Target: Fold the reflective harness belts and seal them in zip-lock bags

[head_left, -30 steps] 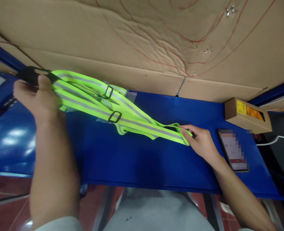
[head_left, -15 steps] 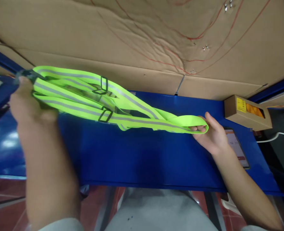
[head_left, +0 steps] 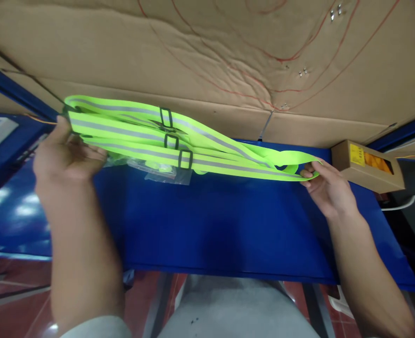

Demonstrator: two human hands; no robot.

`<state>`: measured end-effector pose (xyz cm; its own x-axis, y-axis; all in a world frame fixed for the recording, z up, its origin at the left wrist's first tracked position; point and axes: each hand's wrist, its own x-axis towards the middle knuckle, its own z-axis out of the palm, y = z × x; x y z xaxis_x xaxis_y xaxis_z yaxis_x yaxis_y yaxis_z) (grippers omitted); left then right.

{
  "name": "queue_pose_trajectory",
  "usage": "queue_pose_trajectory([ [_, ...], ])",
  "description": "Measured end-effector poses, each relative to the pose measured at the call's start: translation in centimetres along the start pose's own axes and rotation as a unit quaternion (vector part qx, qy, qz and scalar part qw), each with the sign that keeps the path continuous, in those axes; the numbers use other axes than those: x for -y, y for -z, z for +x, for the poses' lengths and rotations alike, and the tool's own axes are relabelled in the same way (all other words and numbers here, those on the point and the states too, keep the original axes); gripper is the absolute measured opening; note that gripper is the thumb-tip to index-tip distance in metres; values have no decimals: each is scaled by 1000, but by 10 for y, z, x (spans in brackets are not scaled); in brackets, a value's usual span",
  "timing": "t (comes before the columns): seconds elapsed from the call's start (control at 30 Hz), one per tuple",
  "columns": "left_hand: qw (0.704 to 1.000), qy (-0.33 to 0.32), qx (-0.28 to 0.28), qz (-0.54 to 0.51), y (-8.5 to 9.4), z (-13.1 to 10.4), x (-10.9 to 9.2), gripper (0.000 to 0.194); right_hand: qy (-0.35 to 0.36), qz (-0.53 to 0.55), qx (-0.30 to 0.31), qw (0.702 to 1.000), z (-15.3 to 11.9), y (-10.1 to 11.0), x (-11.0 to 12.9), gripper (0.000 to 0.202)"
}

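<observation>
**Reflective strap bundle stretched between two hands**

We saw the left hand (head_left: 64,157) closed on one end of a neon-yellow reflective strap bundle (head_left: 179,148), thumb up against the folded end and fingers curled beneath it. The right hand (head_left: 328,188) gripped the opposite end, its fingers hooked through the looped tips. Between the two hands the straps ran in several layers, nearly taut and held just above the blue table (head_left: 228,225), not resting on it along most of their length.

Toward the left hand's side of the middle we noted three black buckles (head_left: 185,158), set close together across the bands. Below them, under the straps and nearer the left hand, a clear plastic bag (head_left: 161,171) lay on the table; whether it touched the straps we could not tell.

Beyond the right hand, just past its fingertips, stood a small cardboard box (head_left: 367,166) with an orange window. Beyond both hands a large sheet of cardboard (head_left: 207,61), marked with red lines, rose behind the table.
</observation>
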<state>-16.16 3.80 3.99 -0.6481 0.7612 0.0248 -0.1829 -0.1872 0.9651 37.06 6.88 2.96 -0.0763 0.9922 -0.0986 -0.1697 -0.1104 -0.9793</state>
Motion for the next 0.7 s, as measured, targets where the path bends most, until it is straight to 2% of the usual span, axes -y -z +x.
queue_pose_trajectory([
  [0.13, 1000, 14, -3, 9, 1, 4, 4, 36, -9, -36, 4, 999, 5, 7, -3, 35],
  [0.2, 1000, 18, 8, 8, 1, 6, 7, 40, 9, -95, 10, 995, 8, 13, -4, 35],
  [0.3, 999, 5, 45, 29, 2, 8, 10, 47, 29, -183, 6, 983, 9, 21, -10, 38],
  [0.4, 994, -14, 93, 56, 3, 7, 11, 54, 18, -268, 39, 962, 8, 25, -18, 43],
  [0.5, 991, -22, 121, 49, -1, 0, 8, 47, 82, -384, 48, 918, 5, 21, -23, 50],
  [0.57, 991, -23, 123, 39, -6, -7, 5, 44, 139, -423, 49, 894, 4, 15, -23, 49],
  [0.63, 992, -17, 117, 41, -12, -12, 3, 44, 154, -414, 70, 895, 4, 7, -21, 45],
  [0.7, 993, -11, 113, 38, -16, -16, 2, 43, 139, -381, 97, 909, 7, -2, -18, 42],
])
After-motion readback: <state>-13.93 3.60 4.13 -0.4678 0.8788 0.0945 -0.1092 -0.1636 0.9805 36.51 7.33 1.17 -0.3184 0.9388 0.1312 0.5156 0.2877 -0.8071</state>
